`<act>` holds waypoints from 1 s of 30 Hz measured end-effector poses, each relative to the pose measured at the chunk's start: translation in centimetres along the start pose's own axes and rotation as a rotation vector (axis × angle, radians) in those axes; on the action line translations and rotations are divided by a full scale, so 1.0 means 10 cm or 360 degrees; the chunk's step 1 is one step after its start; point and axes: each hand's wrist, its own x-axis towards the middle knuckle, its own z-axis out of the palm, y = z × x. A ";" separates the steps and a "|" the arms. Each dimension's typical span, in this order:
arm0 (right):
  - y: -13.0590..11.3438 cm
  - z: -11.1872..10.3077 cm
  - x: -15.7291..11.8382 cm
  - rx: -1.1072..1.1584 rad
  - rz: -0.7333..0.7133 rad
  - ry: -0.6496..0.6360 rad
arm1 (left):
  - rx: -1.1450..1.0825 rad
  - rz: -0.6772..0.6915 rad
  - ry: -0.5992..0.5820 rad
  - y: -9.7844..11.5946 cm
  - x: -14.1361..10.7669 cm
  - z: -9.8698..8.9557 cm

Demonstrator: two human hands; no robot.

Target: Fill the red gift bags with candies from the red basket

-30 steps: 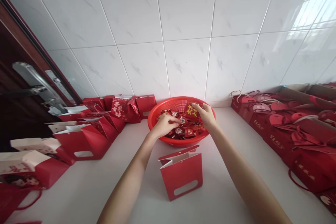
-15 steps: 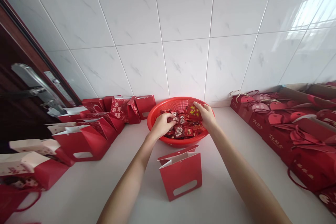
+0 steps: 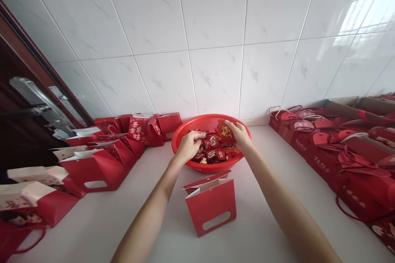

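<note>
A red plastic basket stands near the wall, filled with small red-wrapped candies. My left hand reaches in over its left side, fingers curled together among the candies; whatever they close on is hidden. At the basket's right side, my right hand grips a larger red packet with gold characters between thumb and fingers. In front of the basket, between my forearms, a red paper gift box stands upright. Its top is open and an oval cut-out shows low on its front.
Several red gift boxes stand in rows on the left, many with open tops. On the right, red boxes with cord handles are packed closely together. A white tiled wall rises behind, and a dark door with a metal handle is at far left.
My left hand has shifted slightly among the candies, and some candies lie differently. My right hand keeps its grip on the packet. The whole view has moved a little.
</note>
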 end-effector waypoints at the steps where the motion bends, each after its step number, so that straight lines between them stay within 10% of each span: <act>1: 0.00 0.00 0.00 0.0008 0.0001 -0.0006 | 0.0013 0.0012 -0.0095 0.02 0.01 0.00; 7: -0.01 0.01 -0.02 0.0050 -0.0004 0.0026 | 0.0459 0.0036 -0.0569 0.01 0.13 -0.02; 30: -0.04 0.03 -0.05 -0.0043 0.0010 0.0076 | 0.0337 0.0091 -0.0673 0.02 0.49 0.17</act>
